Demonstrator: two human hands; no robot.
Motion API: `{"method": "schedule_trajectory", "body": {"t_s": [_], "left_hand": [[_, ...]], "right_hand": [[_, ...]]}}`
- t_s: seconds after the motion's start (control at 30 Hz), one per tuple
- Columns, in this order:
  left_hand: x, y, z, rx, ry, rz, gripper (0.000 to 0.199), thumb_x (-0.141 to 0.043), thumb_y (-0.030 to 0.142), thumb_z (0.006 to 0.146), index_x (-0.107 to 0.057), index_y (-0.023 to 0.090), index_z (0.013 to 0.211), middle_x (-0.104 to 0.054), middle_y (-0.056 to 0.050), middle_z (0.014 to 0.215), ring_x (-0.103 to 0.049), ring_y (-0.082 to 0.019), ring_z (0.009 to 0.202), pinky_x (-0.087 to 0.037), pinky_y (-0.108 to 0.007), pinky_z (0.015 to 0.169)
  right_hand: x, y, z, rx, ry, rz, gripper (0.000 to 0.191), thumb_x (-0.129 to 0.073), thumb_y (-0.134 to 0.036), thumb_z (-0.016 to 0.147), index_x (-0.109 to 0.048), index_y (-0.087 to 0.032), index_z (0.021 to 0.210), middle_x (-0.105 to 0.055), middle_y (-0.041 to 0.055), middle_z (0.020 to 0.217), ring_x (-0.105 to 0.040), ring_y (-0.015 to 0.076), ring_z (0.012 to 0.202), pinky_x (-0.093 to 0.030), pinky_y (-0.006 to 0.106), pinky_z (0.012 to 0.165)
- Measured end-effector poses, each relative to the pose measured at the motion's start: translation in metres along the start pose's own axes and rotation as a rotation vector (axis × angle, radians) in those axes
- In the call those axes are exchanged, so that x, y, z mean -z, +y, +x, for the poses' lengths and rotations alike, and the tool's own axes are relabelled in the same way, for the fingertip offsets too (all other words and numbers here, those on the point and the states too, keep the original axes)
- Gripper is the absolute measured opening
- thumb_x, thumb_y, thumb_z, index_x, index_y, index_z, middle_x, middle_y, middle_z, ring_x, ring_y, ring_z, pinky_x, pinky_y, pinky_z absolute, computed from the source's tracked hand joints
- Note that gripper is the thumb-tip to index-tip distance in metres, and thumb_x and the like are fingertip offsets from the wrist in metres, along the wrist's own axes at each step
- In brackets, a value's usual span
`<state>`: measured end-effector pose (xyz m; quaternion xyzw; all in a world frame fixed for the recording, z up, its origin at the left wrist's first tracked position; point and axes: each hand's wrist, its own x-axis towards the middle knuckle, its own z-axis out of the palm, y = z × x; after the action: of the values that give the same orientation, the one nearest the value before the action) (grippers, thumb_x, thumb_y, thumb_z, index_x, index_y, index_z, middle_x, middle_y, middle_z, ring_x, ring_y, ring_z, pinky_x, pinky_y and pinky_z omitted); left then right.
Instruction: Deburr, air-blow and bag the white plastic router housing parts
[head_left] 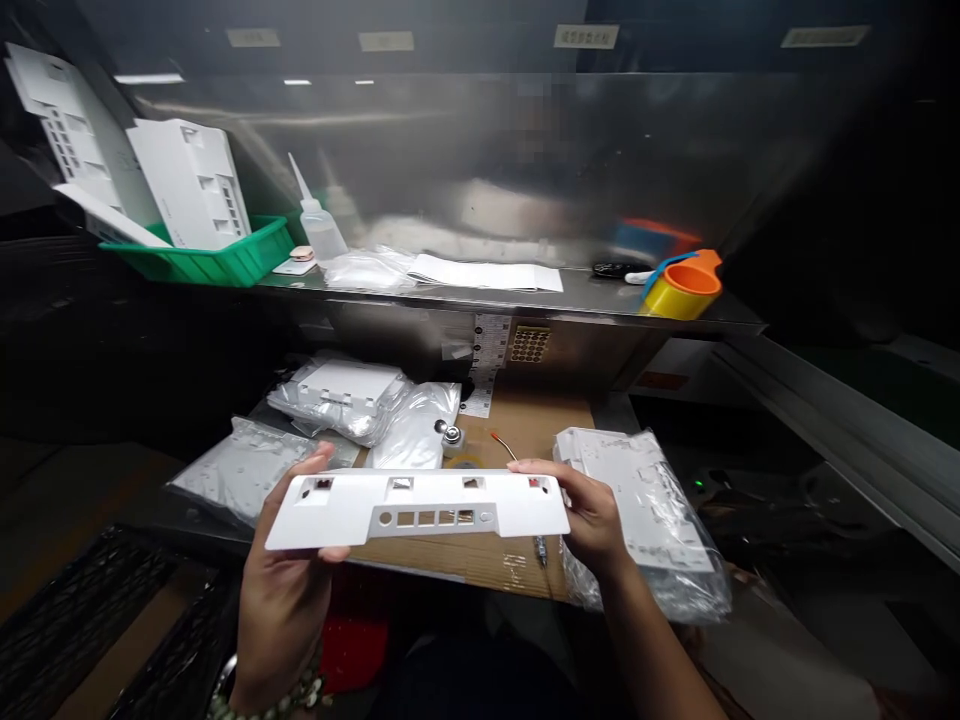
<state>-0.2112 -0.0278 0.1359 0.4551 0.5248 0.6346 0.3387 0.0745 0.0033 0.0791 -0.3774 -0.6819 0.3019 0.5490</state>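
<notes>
Between both hands a white plastic housing (pixel 322 515) is held up above the bench, its long edge with a row of port cutouts facing me. My left hand (pixel 281 560) wraps its left end, with fingertips showing above and below. On the right end, my right hand (pixel 589 510) grips with fingers along the top edge; part of that hand is hidden behind the housing. Just beyond lies cardboard (pixel 555 415) on the bench, with a small metal-topped bottle (pixel 452 438) and a thin red-tipped tool (pixel 504 445).
Bagged white housings lie at the left (pixel 244 465), back left (pixel 349 385) and right (pixel 637 490). On the shelf above stand a green bin (pixel 247 250) of white panels, a squeeze bottle (pixel 322 228), white paper (pixel 487 273) and a yellow tape roll (pixel 675 300).
</notes>
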Motion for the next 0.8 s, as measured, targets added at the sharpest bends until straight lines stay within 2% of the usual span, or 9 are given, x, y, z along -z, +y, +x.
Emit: {"method": "schedule_trajectory", "body": {"t_s": [0.1, 0.4, 0.47, 0.53, 0.6, 0.63, 0.7, 0.73, 0.8], "left_hand": [[0.004, -0.002, 0.001, -0.147, -0.092, 0.09, 0.066, -0.078, 0.054, 0.08, -0.059, 0.027, 0.137, -0.051, -0.008, 0.154, -0.039, -0.03, 0.147, -0.03, -0.037, 0.122], [-0.007, 0.001, -0.004, -0.161, -0.042, -0.037, 0.067, -0.092, 0.047, 0.063, -0.07, 0.03, 0.124, -0.064, -0.007, 0.14, -0.038, -0.035, 0.148, -0.026, -0.046, 0.125], [-0.007, -0.001, -0.004, -0.131, -0.02, -0.127, 0.075, -0.089, 0.061, 0.057, -0.071, 0.029, 0.122, -0.058, -0.008, 0.149, -0.032, -0.038, 0.151, -0.026, -0.048, 0.125], [-0.001, -0.005, -0.002, 0.037, 0.006, -0.334, 0.091, -0.072, 0.083, 0.058, -0.067, 0.029, 0.131, -0.045, -0.008, 0.16, -0.026, -0.039, 0.152, -0.029, -0.05, 0.122], [0.01, -0.012, 0.001, 0.38, -0.004, -0.59, 0.1, -0.053, 0.092, 0.067, -0.056, 0.029, 0.144, -0.043, -0.009, 0.161, -0.031, -0.04, 0.15, -0.037, -0.056, 0.116], [0.017, -0.016, 0.002, 0.572, -0.011, -0.688, 0.095, -0.051, 0.088, 0.076, -0.05, 0.028, 0.149, -0.049, -0.011, 0.157, -0.038, -0.04, 0.146, -0.042, -0.058, 0.113], [0.032, -0.024, 0.003, 0.881, 0.01, -0.77, 0.075, -0.056, 0.062, 0.091, -0.044, 0.023, 0.154, -0.064, -0.015, 0.14, -0.056, -0.041, 0.132, -0.051, -0.058, 0.103], [0.04, -0.027, 0.002, 0.966, 0.066, -0.765, 0.068, -0.058, 0.047, 0.094, -0.042, 0.019, 0.154, -0.07, -0.017, 0.131, -0.063, -0.04, 0.124, -0.055, -0.057, 0.098], [0.055, -0.031, 0.0, 1.017, 0.243, -0.72, 0.066, -0.057, 0.023, 0.09, -0.042, 0.014, 0.153, -0.078, -0.017, 0.113, -0.073, -0.039, 0.104, -0.061, -0.055, 0.088]], "right_hand": [[0.0, 0.009, -0.002, 0.009, -0.014, -0.06, 0.039, -0.063, -0.011, 0.094, -0.069, -0.033, 0.126, -0.076, 0.0008, 0.122, -0.072, 0.0212, 0.112, -0.06, 0.034, 0.096], [0.002, 0.023, -0.012, 0.06, 0.004, -0.156, 0.04, -0.061, -0.01, 0.095, -0.065, -0.028, 0.13, -0.072, 0.0046, 0.128, -0.069, 0.0227, 0.12, -0.057, 0.036, 0.104], [0.004, 0.024, -0.014, 0.093, -0.002, -0.154, 0.041, -0.059, -0.008, 0.095, -0.064, -0.027, 0.132, -0.071, 0.006, 0.13, -0.068, 0.0242, 0.122, -0.056, 0.04, 0.105], [0.003, 0.023, -0.016, 0.149, -0.012, -0.144, 0.044, -0.056, -0.006, 0.095, -0.062, -0.026, 0.133, -0.07, 0.0075, 0.132, -0.065, 0.0265, 0.125, -0.055, 0.045, 0.107], [-0.002, 0.021, -0.018, 0.217, -0.058, -0.129, 0.046, -0.053, -0.005, 0.096, -0.06, -0.026, 0.136, -0.069, 0.0085, 0.134, -0.063, 0.0281, 0.128, -0.054, 0.05, 0.108], [-0.006, 0.02, -0.02, 0.251, -0.099, -0.122, 0.047, -0.051, -0.006, 0.096, -0.059, -0.025, 0.137, -0.069, 0.0087, 0.134, -0.062, 0.0282, 0.13, -0.054, 0.051, 0.108], [-0.02, 0.025, -0.023, 0.298, -0.19, -0.109, 0.047, -0.047, -0.007, 0.097, -0.057, -0.026, 0.14, -0.068, 0.0085, 0.135, -0.061, 0.0272, 0.131, -0.055, 0.049, 0.108], [-0.029, 0.031, -0.024, 0.299, -0.226, -0.119, 0.047, -0.046, -0.008, 0.098, -0.057, -0.026, 0.14, -0.068, 0.0083, 0.136, -0.06, 0.0265, 0.132, -0.055, 0.048, 0.108], [-0.049, 0.054, -0.025, 0.194, -0.223, -0.221, 0.042, -0.049, -0.016, 0.1, -0.059, -0.026, 0.139, -0.068, 0.0083, 0.135, -0.062, 0.026, 0.13, -0.055, 0.047, 0.107]]}}
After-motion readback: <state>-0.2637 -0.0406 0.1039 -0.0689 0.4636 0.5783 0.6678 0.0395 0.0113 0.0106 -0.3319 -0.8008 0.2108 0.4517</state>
